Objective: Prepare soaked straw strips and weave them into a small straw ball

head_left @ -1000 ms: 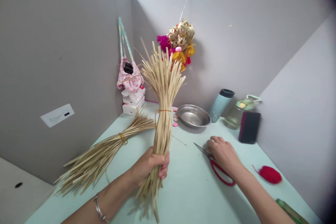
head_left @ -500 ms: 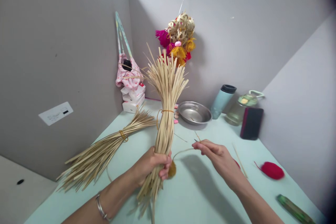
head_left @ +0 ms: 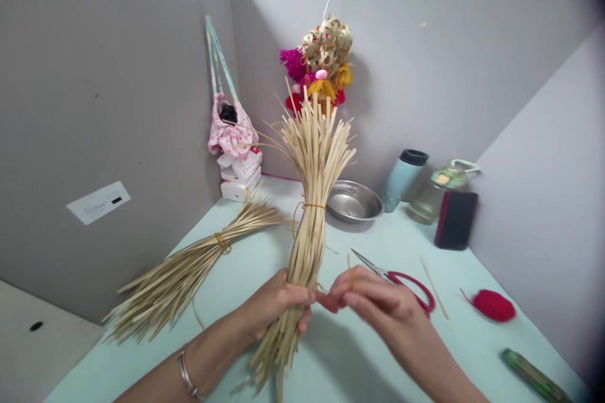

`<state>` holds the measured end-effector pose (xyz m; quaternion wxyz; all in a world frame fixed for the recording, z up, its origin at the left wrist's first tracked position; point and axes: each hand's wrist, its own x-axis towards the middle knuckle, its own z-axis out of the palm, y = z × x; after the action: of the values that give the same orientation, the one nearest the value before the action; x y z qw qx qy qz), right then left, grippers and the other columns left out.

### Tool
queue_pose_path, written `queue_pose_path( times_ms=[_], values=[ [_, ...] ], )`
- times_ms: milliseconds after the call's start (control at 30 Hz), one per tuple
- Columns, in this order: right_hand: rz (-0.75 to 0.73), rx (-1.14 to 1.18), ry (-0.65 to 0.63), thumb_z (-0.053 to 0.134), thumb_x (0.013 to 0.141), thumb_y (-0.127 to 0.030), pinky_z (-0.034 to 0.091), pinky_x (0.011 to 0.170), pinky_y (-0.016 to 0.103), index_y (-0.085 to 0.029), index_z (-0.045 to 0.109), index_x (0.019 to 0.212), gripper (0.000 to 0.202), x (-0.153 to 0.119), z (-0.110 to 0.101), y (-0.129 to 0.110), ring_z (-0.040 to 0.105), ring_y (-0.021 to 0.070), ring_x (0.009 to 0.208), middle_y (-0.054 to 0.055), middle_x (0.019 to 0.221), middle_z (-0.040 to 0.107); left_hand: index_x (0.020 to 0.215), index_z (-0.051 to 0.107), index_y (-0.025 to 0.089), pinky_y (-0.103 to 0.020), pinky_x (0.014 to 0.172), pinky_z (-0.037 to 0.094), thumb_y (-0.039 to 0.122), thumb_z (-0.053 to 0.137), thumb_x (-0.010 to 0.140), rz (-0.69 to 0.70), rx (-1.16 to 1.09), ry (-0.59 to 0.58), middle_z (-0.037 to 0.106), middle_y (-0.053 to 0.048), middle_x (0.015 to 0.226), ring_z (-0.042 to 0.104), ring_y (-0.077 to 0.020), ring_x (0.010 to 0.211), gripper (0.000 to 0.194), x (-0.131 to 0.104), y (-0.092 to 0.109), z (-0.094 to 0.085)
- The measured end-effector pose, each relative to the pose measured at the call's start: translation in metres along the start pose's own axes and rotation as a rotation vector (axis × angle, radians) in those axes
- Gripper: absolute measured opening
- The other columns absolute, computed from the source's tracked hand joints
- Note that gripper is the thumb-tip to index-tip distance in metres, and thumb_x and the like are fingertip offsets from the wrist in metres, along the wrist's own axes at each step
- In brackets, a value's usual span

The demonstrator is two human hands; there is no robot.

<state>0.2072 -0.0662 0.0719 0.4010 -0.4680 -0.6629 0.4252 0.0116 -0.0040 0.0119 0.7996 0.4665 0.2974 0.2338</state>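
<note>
My left hand (head_left: 286, 305) is wrapped around the lower part of a bundle of pale, flat plant strips (head_left: 309, 245), held upright with the ends fanned out at the top. Mustard yarn (head_left: 314, 206) ties the bundle around its middle. Close beside the left fingers, my right hand (head_left: 371, 299) is closed in a pinch, and a short end of mustard yarn (head_left: 350, 262) sticks up from its fingers. Red-handled scissors (head_left: 410, 281) lie on the table just behind the right hand, partly covered by it.
A second tied bundle of strips (head_left: 189, 264) lies to the left. Behind are a steel bowl (head_left: 352, 201), a blue tumbler (head_left: 404, 182), a green jug (head_left: 428, 201) and a phone (head_left: 456, 220). Red yarn (head_left: 494, 306) and a green object (head_left: 534, 374) are at right. Woven ornaments (head_left: 326, 50) hang above.
My right hand has moved down and left, close to the left hand, uncovering the scissors. The bundle has shifted slightly right. The mustard yarn ball beneath the left hand is out of sight now.
</note>
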Motion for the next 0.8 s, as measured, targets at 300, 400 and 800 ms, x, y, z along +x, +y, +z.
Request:
queue_pose_path(
  times_ms=[300,400,800],
  values=[
    [-0.143,-0.310,-0.380,0.052,0.098,-0.027,0.052,0.089,0.025,-0.025,0.067,0.115,0.023,-0.021,0.014,0.013,0.066,0.0159,0.098,0.006,0.112,0.066,0.080,0.060,0.012,-0.021,0.045,0.041,0.030,0.068,0.072,0.010,-0.032,0.018,0.059,-0.002,0.063,0.054,-0.0111,0.050,0.021,-0.003,0.004,-0.005],
    [0.036,-0.704,-0.044,0.048,0.097,-0.026,0.052,0.092,0.040,-0.024,0.059,0.126,0.031,-0.023,-0.032,0.043,0.064,0.0257,0.107,0.011,0.119,0.065,0.080,0.055,0.014,-0.021,0.046,0.042,0.027,0.069,0.072,0.062,-0.028,-0.008,0.057,-0.001,0.061,0.053,-0.0111,0.050,0.020,-0.009,0.018,-0.008],
    [0.314,-1.138,0.077,0.043,0.089,-0.021,0.046,0.062,0.031,-0.021,0.051,0.127,0.039,-0.023,-0.099,0.096,0.062,0.0207,0.072,0.010,0.105,0.059,0.082,0.054,0.016,-0.022,0.049,0.041,0.026,0.068,0.075,0.132,0.034,-0.020,0.054,0.002,0.061,0.049,-0.0095,0.050,0.020,-0.030,0.055,-0.024]
  ],
)
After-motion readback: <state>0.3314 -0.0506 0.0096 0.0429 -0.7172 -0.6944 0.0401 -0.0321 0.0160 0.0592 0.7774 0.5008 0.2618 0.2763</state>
